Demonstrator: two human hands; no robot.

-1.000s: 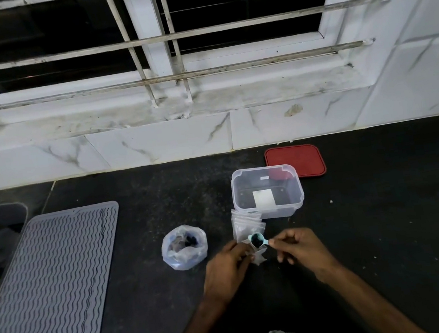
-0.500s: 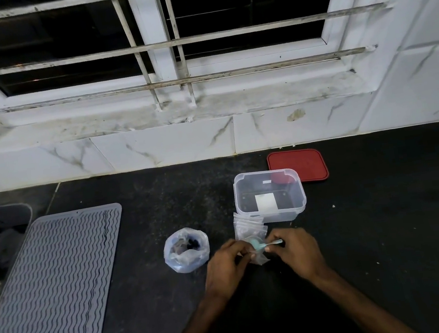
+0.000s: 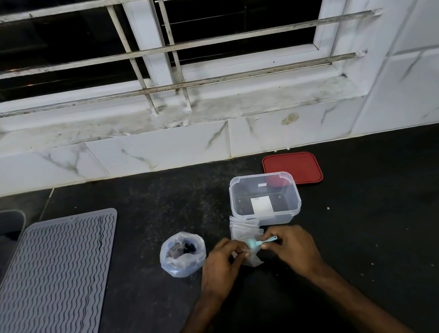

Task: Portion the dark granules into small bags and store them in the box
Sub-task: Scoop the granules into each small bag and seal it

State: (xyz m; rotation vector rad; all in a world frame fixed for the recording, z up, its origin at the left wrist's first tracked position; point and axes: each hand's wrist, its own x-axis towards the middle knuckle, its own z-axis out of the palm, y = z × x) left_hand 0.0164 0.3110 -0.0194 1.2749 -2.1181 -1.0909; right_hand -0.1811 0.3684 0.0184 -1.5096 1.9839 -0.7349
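- You are working at a black stone counter (image 3: 388, 228) under a barred window.
- Just in front of the clear box (image 3: 267, 218), your left hand (image 3: 222, 263) pinches a small clear bag (image 3: 253, 259). Your right hand (image 3: 293, 248) pinches the handle of a pale blue scoop (image 3: 259, 242), whose bowl is at the bag's top.
- A stack of small bags (image 3: 241, 227) touches the box's front left corner.
- The bag of dark granules (image 3: 182, 255) stands open, front-left of the box.
- A red lid (image 3: 292, 169) lies just behind the box, and a grey ribbed mat (image 3: 51, 294) lies far to its left.
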